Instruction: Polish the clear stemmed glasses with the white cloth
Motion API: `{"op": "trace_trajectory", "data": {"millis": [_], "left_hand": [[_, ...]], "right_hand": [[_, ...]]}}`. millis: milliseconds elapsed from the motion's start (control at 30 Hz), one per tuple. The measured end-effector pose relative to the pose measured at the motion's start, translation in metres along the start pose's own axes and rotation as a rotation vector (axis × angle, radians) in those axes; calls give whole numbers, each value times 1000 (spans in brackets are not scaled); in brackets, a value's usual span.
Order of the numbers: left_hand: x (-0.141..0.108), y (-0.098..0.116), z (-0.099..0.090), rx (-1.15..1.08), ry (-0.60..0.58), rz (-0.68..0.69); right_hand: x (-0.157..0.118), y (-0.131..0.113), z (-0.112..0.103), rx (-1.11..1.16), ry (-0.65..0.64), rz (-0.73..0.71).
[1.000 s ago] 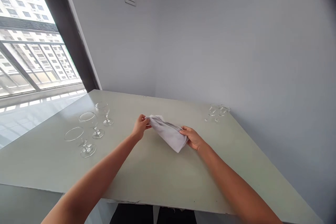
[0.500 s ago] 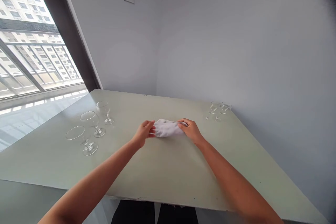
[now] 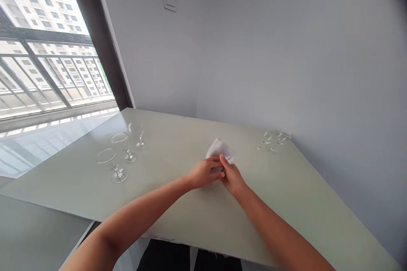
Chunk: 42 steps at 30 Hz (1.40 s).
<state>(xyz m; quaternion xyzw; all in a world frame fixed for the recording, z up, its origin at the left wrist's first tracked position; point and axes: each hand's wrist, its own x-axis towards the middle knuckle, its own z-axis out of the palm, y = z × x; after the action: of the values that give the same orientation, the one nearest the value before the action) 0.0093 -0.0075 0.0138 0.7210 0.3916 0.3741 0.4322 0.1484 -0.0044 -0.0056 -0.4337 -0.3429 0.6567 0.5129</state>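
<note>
A bunched white cloth (image 3: 219, 147) is held just above the middle of the table, its top sticking up beyond my fingers. My right hand (image 3: 233, 178) is closed round its lower part, thumb on top. Against it lies my left hand (image 3: 206, 172), fingers bent over the cloth and touching the right hand; it looks slightly blurred. The cloth's lower part is hidden by both hands.
Three clear stemmed glasses, the nearest (image 3: 119, 174), the middle (image 3: 129, 156) and the farthest (image 3: 141, 144), stand upright on the left. Two more glasses (image 3: 272, 149) (image 3: 284, 137) stand back right near the wall. The pale table (image 3: 178, 216) ends close to my body.
My left hand has moved right to meet my right hand. The cloth, stretched flat between them before, is now bunched and upright. The view has shifted a little.
</note>
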Motion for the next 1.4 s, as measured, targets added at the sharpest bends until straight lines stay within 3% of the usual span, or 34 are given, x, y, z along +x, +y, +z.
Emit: {"op": "trace_trajectory", "data": {"millis": [33,67,167,233,267,367,500,633,733,833,967,1100,1267,1400], "left_hand": [[0,-3,-1,-21,24,-2],[1,-8,-4,-46,124,-37],[5,-38,-39,-71,695,-253],[6,-62,-76,-60,1085,-479],[5,-73,-95,-51,1185,-537],[3,-99,-142,-11,1361,-603],[7,-113,-174,34,1472,-605],[17,-115,-186,67,1435,-561],[24,-108,-176,90,1334,-512],[27,-93,-142,220,1106,-411],[27,-68,-77,582,632,-232],[27,-55,-26,527,351,-157],[23,-56,4,691,281,-1],[17,-58,7,748,295,105]], "right_hand": [[5,6,-2,56,93,4],[9,12,-4,102,194,-2],[21,25,-13,167,376,-7],[25,29,-21,159,389,10],[27,30,-24,148,384,12],[29,29,-32,125,375,-18],[28,22,-40,102,371,-55],[28,15,-45,92,387,-80],[26,10,-44,117,389,-89],[23,5,-42,124,364,-120],[18,1,-38,91,348,-205],[12,-1,-34,48,415,-306],[-4,0,-22,-178,420,-508],[-19,0,-8,-417,179,-463]]}}
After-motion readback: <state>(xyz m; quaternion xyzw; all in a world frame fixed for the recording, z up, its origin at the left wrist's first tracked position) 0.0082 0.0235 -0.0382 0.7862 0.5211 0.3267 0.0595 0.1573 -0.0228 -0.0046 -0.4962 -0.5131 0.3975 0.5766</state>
